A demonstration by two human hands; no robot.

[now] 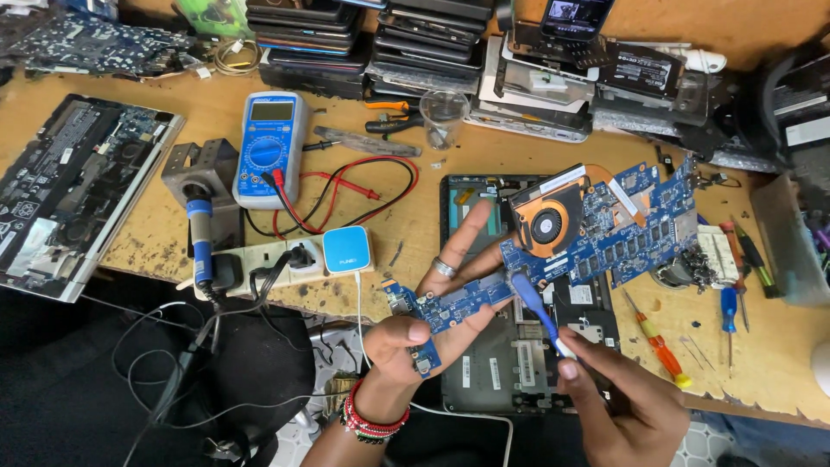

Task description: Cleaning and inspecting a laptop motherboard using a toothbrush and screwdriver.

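My left hand (437,303) holds a long blue laptop motherboard (596,229) from below, fingers spread under its narrow left end. The board carries a copper heat pipe and a round black fan (546,227), and it hovers above an opened dark laptop base (510,363). My right hand (618,393) grips a blue-handled tool (536,307), whose tip rests on the board near its lower edge. A ring sits on one left finger and red bead bracelets circle that wrist.
A blue multimeter (270,147) with red and black leads lies at the left centre. A soldering iron stand (203,186), a power strip (277,259), another opened laptop (73,190), stacked laptops (372,43) and screwdrivers (661,346) crowd the wooden bench.
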